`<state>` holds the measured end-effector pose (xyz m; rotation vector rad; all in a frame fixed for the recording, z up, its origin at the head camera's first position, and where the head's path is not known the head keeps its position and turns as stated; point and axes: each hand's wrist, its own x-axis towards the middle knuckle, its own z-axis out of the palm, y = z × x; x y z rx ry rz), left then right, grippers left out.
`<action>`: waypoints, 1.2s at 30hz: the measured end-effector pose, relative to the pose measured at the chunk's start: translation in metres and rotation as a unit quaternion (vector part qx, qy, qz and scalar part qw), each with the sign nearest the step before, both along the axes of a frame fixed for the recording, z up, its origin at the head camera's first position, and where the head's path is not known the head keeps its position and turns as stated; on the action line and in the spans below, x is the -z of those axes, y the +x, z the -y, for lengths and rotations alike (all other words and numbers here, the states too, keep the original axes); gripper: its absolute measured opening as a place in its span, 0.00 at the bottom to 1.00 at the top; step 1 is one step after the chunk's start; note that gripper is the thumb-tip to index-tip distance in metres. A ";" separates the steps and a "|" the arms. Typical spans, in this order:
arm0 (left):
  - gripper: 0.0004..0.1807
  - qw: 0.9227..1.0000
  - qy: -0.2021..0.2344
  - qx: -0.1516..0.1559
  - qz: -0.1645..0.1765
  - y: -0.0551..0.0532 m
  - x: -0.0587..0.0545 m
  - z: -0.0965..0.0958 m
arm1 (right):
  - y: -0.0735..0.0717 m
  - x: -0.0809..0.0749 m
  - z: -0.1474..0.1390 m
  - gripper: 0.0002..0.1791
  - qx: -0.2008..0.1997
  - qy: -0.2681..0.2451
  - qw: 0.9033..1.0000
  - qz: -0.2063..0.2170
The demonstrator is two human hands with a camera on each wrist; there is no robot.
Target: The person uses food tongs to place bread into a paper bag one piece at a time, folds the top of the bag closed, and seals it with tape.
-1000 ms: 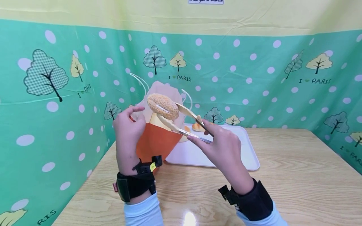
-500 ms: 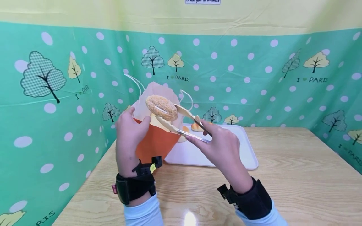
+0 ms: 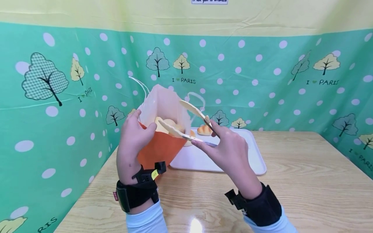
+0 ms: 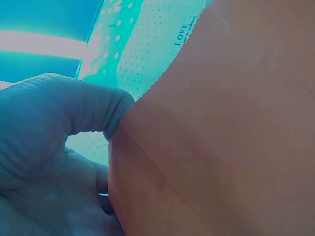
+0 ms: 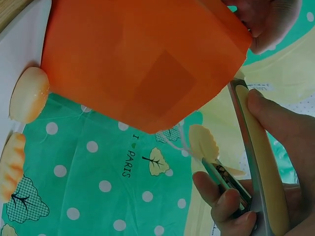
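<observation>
An orange paper bag [image 3: 158, 149] with white rope handles leans with its pale inside facing me. My left hand [image 3: 135, 137] holds its left rim; in the left wrist view the thumb [image 4: 98, 105] lies over the jagged paper edge. Pale bread pieces [image 3: 169, 123] show inside the bag, partly hidden behind the front wall and the tongs. My right hand [image 3: 230, 145] grips a pair of tongs [image 3: 193, 108] with cream tips. Those tips are spread over the bag's mouth with nothing between them.
A white tray [image 3: 250, 152] lies on the wooden table [image 3: 306, 181] behind the bag. On it rest a ridged roll [image 5: 12, 167] and a rounded bun [image 5: 29, 95]. A patterned green curtain [image 3: 262, 97] stands around the table's far and left sides.
The seed-covered bread has left the tongs and dropped into the bag. My left hand, free a second ago, has come onto the bag's rim. The right hand has hardly moved.
</observation>
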<state>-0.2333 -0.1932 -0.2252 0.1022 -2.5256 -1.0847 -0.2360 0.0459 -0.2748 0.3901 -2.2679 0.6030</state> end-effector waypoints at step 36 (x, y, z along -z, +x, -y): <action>0.31 0.999 0.024 0.027 0.023 -0.002 0.004 0.011 | -0.074 0.068 -0.030 0.24 -0.031 -0.020 0.966 0.257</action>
